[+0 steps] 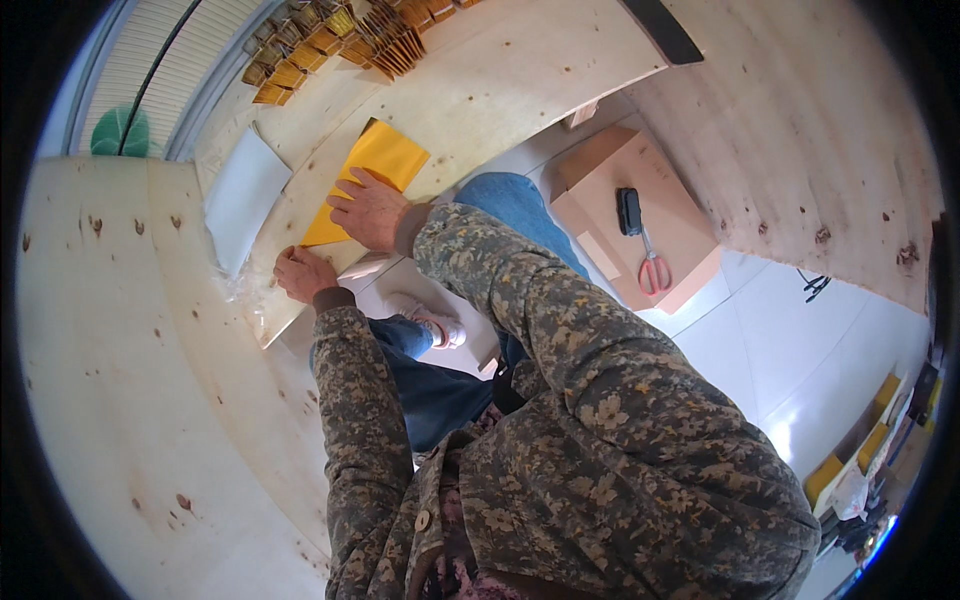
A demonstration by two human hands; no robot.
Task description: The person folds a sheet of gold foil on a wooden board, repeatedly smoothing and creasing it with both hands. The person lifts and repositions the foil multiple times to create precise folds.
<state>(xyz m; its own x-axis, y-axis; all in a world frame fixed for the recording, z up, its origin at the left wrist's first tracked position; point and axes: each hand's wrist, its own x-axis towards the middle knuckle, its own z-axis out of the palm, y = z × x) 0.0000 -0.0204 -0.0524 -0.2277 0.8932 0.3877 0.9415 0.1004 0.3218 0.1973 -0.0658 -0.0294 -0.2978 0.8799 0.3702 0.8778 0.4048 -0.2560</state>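
Observation:
A sheet of yellow paper (388, 155) lies on the pale wooden table near its front edge, running at a slant toward me. My right hand (368, 208) rests on its middle with the fingers spread out over the surface, so part of the sheet is hidden. At the sheet's near left corner is my left hand (305, 274), its fingers curled and closed on the corner. Left of the yellow paper lie white sheets (246, 200), with crinkled clear plastic (250, 292) by their near end.
Several bundles of folded yellow-brown paper (340, 40) stand at the table's far edge. On the right, below the tabletop, a cardboard box (600, 190) carries red-handled scissors (653, 272) and a small black object (628, 212). Wooden panels (110, 330) stand to the left and right.

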